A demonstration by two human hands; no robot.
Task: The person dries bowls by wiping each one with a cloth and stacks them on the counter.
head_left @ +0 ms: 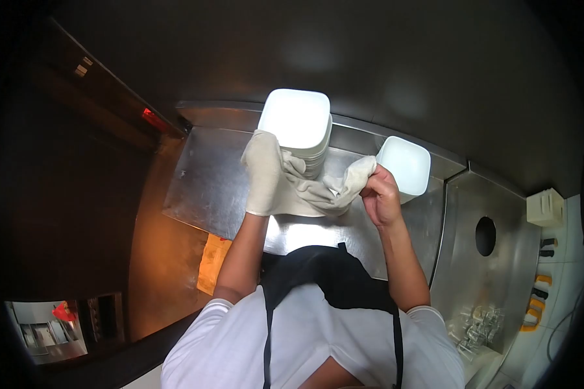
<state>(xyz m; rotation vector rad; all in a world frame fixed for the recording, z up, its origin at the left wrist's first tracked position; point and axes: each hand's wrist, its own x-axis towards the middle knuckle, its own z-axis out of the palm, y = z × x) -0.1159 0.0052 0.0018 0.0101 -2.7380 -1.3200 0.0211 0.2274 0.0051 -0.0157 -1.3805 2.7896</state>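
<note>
A pale cloth [318, 194] hangs between my two hands over the steel counter [207, 175]. My left hand [261, 172] is wrapped in the cloth, its fingers hidden, beside the front left corner of a tall stack of white square dishes [296, 118]. Pinched in the fingers of my right hand [381, 194] is the other end of the cloth. Just behind and to the right of that hand stands a second, shorter stack of white square dishes [404, 162].
At the right, a steel surface [461, 246] has a round dark hole [485, 236]. Beyond it are a white block [544, 207] and yellow-and-black handles [535, 311] by the tiled wall. Clear wrapped items [479, 327] lie at the lower right.
</note>
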